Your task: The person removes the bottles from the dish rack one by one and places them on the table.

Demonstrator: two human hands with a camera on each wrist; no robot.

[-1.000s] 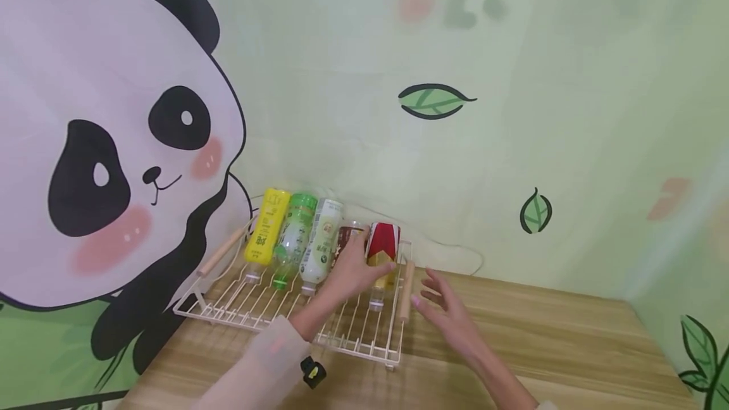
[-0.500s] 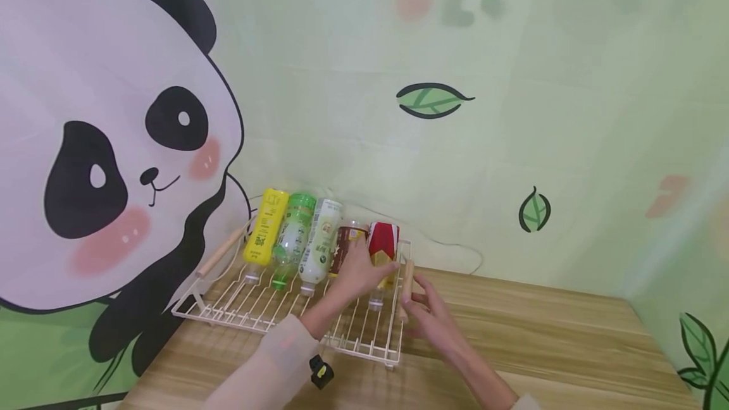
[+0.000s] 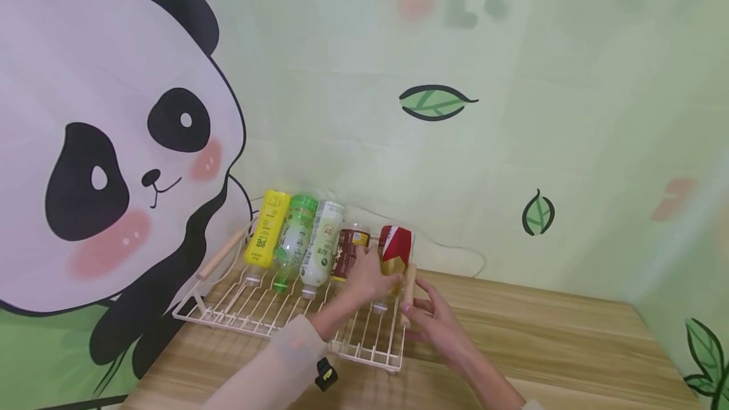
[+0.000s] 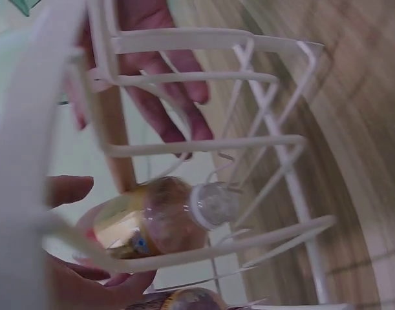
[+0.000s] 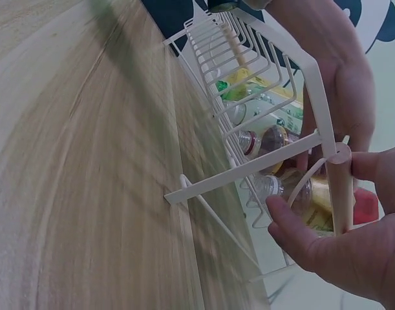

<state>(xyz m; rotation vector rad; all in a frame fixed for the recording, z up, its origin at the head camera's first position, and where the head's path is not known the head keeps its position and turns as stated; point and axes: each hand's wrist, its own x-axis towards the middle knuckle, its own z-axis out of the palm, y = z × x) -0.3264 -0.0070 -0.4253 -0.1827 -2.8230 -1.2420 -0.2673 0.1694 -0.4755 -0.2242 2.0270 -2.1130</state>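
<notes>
Five-finger left hand [image 3: 364, 280] reaches over the white wire rack [image 5: 249, 168], its thumb and fingers around a red-and-gold bottle [image 3: 397, 242]. In the left wrist view the clear neck of that bottle [image 4: 174, 213] points toward the wooden surface. A brown-labelled bottle [image 3: 345, 250] lies just left of the hand. The right hand [image 3: 440, 326] grips the rack's right wooden handle [image 3: 410, 286], thumb on the near side and fingers beyond it.
A yellow bottle [image 3: 267, 226], a green one [image 3: 299, 226] and a white one [image 3: 323, 245] lie neck-down on the rack's left part. The wooden table [image 3: 547, 334] extends right. A panda-print backdrop [image 3: 353, 81] stands behind, with a thin cord [image 3: 455, 245] along its foot.
The right hand has moved left from beside the rack onto its handle. The red-and-gold bottle has shifted and tilted right, the left hand moving slightly right with it.
</notes>
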